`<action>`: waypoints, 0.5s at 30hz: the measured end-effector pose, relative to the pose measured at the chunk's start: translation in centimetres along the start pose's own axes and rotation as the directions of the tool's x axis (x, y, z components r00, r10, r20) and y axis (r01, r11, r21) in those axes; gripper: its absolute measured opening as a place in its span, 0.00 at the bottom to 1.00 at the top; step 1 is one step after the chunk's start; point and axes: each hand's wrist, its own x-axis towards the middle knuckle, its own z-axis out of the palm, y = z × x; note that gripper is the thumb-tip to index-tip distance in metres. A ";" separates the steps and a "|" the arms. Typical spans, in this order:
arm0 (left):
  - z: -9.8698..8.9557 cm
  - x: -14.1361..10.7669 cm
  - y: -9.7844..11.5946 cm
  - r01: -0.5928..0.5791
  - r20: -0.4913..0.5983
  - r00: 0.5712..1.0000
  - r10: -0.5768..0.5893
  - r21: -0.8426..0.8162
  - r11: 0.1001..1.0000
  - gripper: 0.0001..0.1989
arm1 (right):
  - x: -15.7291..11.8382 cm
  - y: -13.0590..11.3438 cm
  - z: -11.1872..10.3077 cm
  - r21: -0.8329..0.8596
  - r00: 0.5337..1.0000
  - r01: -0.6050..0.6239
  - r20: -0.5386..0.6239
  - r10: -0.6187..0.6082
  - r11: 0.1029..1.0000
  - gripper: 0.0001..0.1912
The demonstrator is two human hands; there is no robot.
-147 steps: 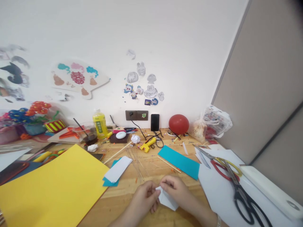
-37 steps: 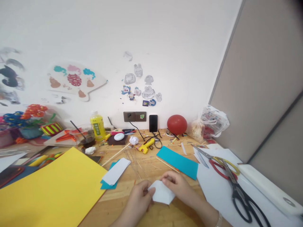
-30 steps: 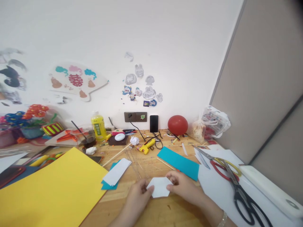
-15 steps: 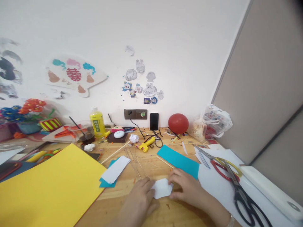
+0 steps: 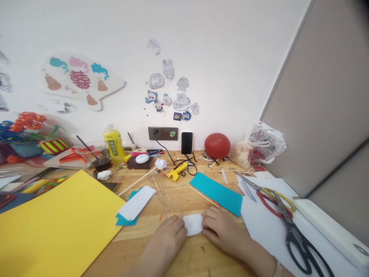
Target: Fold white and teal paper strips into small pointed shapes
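A small white paper piece [image 5: 193, 224] lies between my two hands, low in the middle of the view. My left hand [image 5: 170, 236] has its fingers closed on the paper's left edge. On the right edge, my right hand [image 5: 220, 229] pinches the same piece, its fingers bent together. Beyond my right hand lie a blue paper strip [image 5: 217, 193] and a thin wooden stick [image 5: 203, 195]. White strips [image 5: 137, 203] rest on blue paper [image 5: 127, 220] to the left of my left hand.
A large yellow sheet [image 5: 60, 227] covers the left side. Black-handled scissors [image 5: 294, 231] and red-and-yellow scissors [image 5: 272, 200] lie right. Farther back are a yellow glue gun [image 5: 177, 172], a phone [image 5: 186, 143], a red balloon [image 5: 217, 145] and a bottle [image 5: 113, 144].
My right hand has closed in on the paper's right edge, and its fingers are less spread. More of the paper's left part is covered by my left hand. The camera view has shifted slightly.
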 end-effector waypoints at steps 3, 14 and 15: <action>-0.2 -0.1 0.2 0.021 0.001 1.000 -0.021 -0.019 1.000 0.08 | 0.0 -0.4 0.1 0.130 0.991 -0.112 -0.061 0.120 0.985 0.04; 0.0 0.3 0.1 0.341 0.002 0.929 -0.370 -0.393 0.854 0.08 | 0.4 -0.6 1.0 0.268 0.927 -0.319 -0.110 0.358 0.909 0.04; 0.0 0.3 0.1 0.348 0.001 0.927 -0.375 -0.378 0.858 0.08 | 0.4 -0.6 1.1 0.260 0.924 -0.325 -0.119 0.364 0.909 0.05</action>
